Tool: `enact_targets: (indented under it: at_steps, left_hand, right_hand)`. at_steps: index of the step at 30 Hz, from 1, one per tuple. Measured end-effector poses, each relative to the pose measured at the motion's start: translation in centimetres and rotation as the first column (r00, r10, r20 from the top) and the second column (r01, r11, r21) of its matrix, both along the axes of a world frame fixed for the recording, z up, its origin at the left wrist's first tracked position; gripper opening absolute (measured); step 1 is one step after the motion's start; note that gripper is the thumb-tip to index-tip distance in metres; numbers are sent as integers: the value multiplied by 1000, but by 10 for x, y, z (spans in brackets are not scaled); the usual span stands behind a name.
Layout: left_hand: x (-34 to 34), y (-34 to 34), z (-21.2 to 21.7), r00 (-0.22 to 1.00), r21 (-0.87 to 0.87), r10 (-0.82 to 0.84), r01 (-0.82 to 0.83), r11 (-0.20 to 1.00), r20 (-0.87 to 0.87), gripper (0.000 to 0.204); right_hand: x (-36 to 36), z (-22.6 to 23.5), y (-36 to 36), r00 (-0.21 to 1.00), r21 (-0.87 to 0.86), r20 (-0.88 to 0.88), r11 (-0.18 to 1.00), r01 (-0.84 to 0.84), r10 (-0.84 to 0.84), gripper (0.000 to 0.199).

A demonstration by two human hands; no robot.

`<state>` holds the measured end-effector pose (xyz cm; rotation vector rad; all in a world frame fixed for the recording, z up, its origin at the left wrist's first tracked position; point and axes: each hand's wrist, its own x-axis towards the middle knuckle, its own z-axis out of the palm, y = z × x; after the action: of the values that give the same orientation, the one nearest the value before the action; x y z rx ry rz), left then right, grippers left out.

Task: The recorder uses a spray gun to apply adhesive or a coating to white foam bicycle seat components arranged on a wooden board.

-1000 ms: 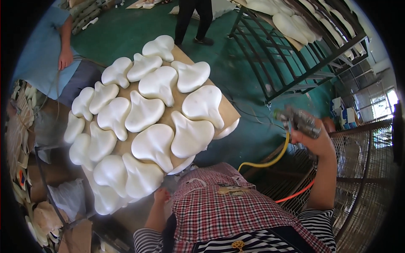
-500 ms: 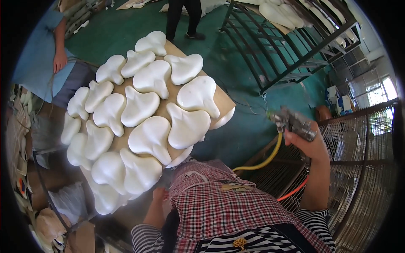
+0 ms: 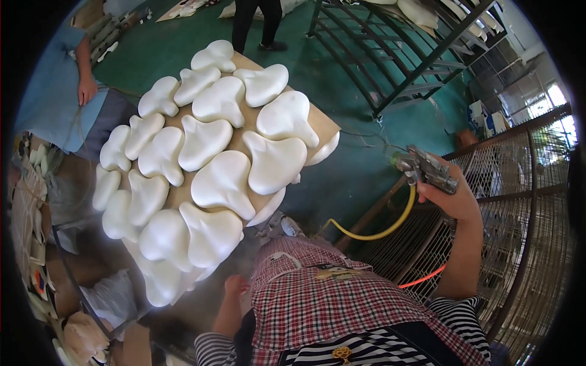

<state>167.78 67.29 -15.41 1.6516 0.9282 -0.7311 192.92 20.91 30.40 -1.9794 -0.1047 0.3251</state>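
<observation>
My right hand (image 3: 450,196) is raised at the right and grips a metal spray gun (image 3: 427,169) with a yellow hose (image 3: 378,232) hanging from it. The gun's nozzle points left toward a tan board (image 3: 322,125) covered with several white foam saddle-shaped pieces (image 3: 224,182). My left hand (image 3: 235,285) hangs low by my checked apron, just below the board's near corner; its fingers look curled and hold nothing I can see.
A person in blue (image 3: 67,91) stands at the board's far left. Another person's legs (image 3: 256,24) are at the top. A dark metal rack (image 3: 421,55) stands behind on the green floor. A wire mesh cage (image 3: 525,213) is at the right. An orange hose (image 3: 421,279) runs under my arm.
My right hand with the spray gun has dropped a little lower and nearer the board. My left hand stays low by the apron.
</observation>
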Motion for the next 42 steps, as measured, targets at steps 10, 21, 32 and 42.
enact_targets:
  at_steps: [10,21,32,42]
  left_hand:
    - [-52,18,-4,996,49,-84,83,995,31,25]
    - [-55,41,-2,983,104,-163,154,983,84,31]
    - [-113,67,-8,986,-88,165,-166,982,-10,25]
    - [-144,74,30,741,380,-664,646,662,-102,28]
  right_hand:
    - [-24,-1,12,997,28,57,998,47,-49,43]
    - [-48,5,6,992,-59,-30,991,123,-125,49]
    - [17,0,117,983,70,160,993,-97,85,34]
    - [32,1,139,973,65,218,993,-95,79,47]
